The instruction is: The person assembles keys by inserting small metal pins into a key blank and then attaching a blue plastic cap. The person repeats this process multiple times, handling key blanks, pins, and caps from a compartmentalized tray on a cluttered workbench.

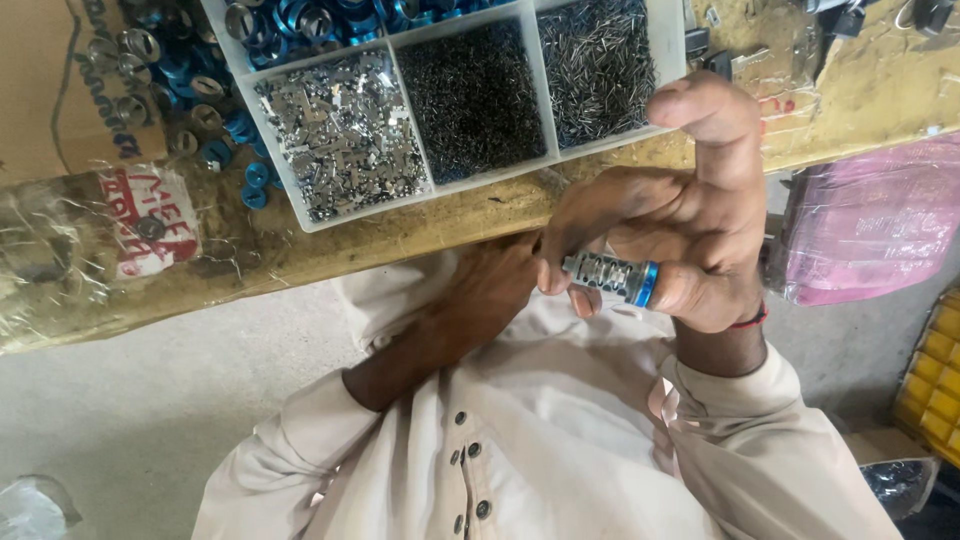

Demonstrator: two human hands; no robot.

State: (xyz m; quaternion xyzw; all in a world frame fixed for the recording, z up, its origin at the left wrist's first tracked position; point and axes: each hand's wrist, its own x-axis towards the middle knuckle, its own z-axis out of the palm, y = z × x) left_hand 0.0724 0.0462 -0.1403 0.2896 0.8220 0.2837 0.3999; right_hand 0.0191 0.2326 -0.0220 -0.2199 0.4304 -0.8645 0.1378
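My right hand (680, 225) is shut on a small ribbed metal cylinder with a blue ring at one end (612, 277), held level in front of my chest, with the forefinger sticking up. My left hand (490, 290) comes in from the lower left and meets the cylinder's silver end. Its fingertips are hidden behind my right hand's fingers. Just beyond the hands a white compartment tray (425, 190) sits on the bench. It holds flat silver pieces (340, 130), fine dark pins (475, 95), thin grey pins (600, 60) and blue rings (300, 20).
Loose blue and silver rings (190, 100) lie on cardboard left of the tray. The worn bench edge (300, 245) is wrapped in plastic film. A pink plastic bag (870, 220) hangs at the right, above a yellow crate (935, 375). Grey floor lies below.
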